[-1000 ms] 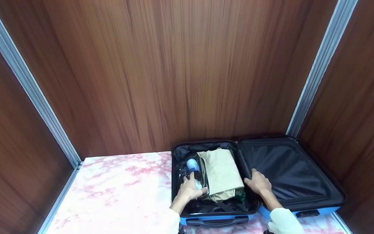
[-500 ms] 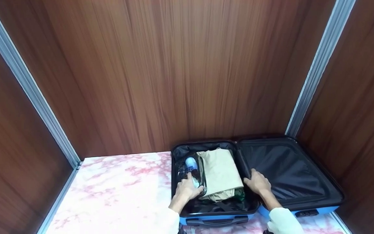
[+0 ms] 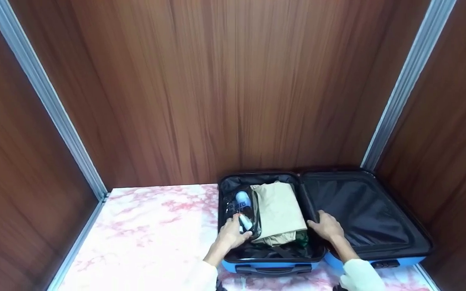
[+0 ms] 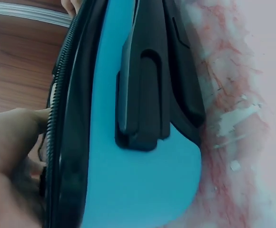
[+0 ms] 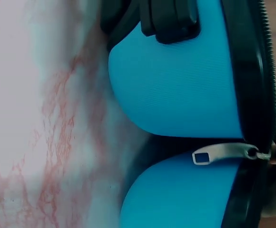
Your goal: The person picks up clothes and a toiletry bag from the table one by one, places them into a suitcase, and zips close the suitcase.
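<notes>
An opened blue suitcase (image 3: pixel 275 265) with black lining lies flat. In its left half, a clear pouch (image 3: pixel 257 230) with black trim holds a light blue bottle (image 3: pixel 242 198) and a white tube (image 3: pixel 245 222). My left hand (image 3: pixel 231 234) rests over the pouch's near end, thumb and index finger spread apart. Folded beige clothing (image 3: pixel 279 210) lies beside the pouch. My right hand (image 3: pixel 329 227) rests at the inner edge where the two halves meet, thumb pointing left. In the left wrist view, the zippered rim (image 4: pixel 57 104) partly hides the left hand (image 4: pixel 7 156).
The suitcase's right half (image 3: pixel 358 210) has a black lining panel. Dark green cloth (image 3: pixel 302 237) shows beneath the beige clothing. A metal zipper pull (image 5: pixel 219 153) hangs between the halves. Wood-grain panels (image 3: pixel 233 89) enclose the pink-and-white marbled surface (image 3: pixel 148 226) at the back and sides.
My left hand shifts slightly left and back over the pouch, so more of the white tube shows. My right hand stays in place at the inner edge. The head view shifts slightly.
</notes>
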### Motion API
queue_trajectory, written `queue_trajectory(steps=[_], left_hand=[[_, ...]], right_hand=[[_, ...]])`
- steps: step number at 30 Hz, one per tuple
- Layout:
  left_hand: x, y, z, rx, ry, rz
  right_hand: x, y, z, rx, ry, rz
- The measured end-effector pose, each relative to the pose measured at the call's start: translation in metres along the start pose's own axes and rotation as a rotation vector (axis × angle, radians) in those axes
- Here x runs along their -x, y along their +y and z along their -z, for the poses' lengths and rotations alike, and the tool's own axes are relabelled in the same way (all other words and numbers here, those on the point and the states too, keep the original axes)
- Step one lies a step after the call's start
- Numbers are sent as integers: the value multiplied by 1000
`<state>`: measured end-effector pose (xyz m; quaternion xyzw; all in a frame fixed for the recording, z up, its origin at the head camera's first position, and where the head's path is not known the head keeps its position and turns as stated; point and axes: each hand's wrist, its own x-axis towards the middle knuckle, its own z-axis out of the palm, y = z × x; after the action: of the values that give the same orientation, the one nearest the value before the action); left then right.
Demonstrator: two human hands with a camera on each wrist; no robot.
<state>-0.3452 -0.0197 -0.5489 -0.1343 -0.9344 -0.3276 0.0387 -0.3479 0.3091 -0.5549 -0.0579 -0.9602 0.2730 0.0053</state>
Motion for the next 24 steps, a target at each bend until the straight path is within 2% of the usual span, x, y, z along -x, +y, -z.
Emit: queue_trajectory(steps=[2, 5, 7, 10, 13, 16, 18, 21, 24], left_hand=[[6, -4, 1, -2, 38, -91], [19, -14, 2, 12, 129, -209], [27, -22, 1, 32, 192, -246], [39, -34, -1, 72, 278, -244], [46, -43, -3, 115, 330, -196], [53, -50, -5, 193, 322, -100], [59, -53, -6, 271, 282, -19], [65, -57, -7, 446, 187, 70], [68, -60, -10, 568, 119, 137]], right_hand=[[7, 6, 5, -46, 10, 25], [21, 18, 12, -107, 51, 62], [32, 27, 17, -131, 100, 73], [47, 41, 27, -153, 221, 82], [59, 53, 38, -163, 362, 67], [72, 64, 48, -171, 481, 7], [79, 73, 53, -187, 555, -51], [88, 88, 58, -245, 644, -139], [95, 106, 63, -296, 649, -236]])
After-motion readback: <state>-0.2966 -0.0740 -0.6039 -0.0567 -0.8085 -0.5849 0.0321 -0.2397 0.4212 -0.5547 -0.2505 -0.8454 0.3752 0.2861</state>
